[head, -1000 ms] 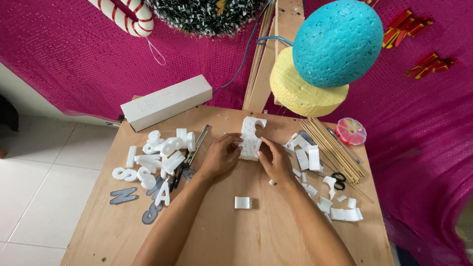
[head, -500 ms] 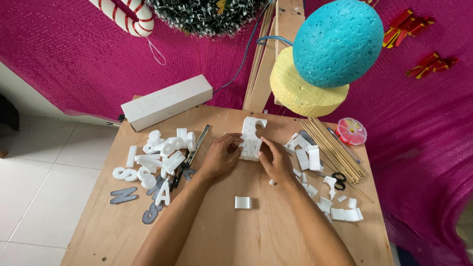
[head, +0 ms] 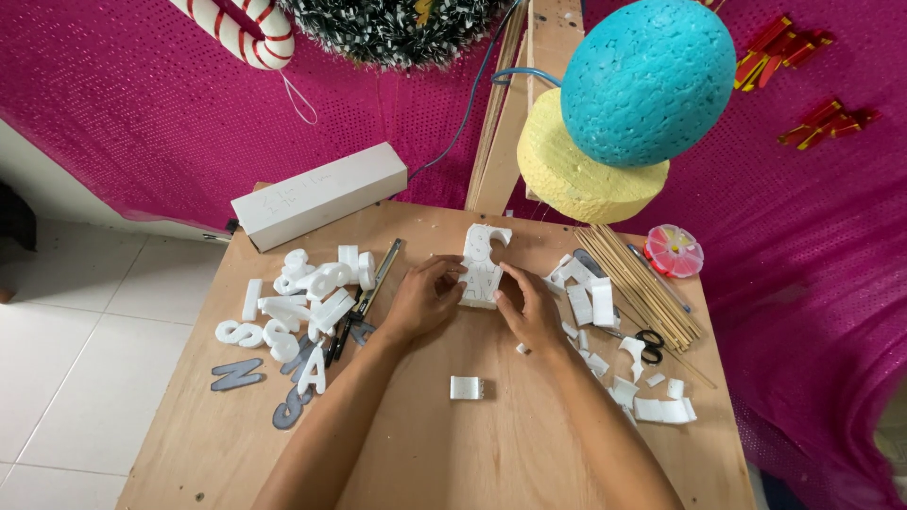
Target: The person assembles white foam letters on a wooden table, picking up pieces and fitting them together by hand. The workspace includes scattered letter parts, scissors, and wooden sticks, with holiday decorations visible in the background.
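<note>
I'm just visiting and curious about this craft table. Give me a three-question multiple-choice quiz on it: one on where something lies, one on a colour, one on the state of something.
1. Where does the heap of cut white foam letters lie?
A. beside the left hand
B. under the scissors
C. on the floor

2. What colour is the big foam ball hanging above the table?
A. green
B. blue
C. orange

3. What is happening with the white foam strip with letter shapes?
A. It lies alone, untouched
B. It stands on the long white box
C. Both hands hold it, the right hand at its lower right

Answers:
1 A: the letters spread across the wood just left of that hand.
2 B: the ball is turquoise blue, over a yellow foam disc.
3 C: fingers of both hands close around the strip's lower end.
</note>
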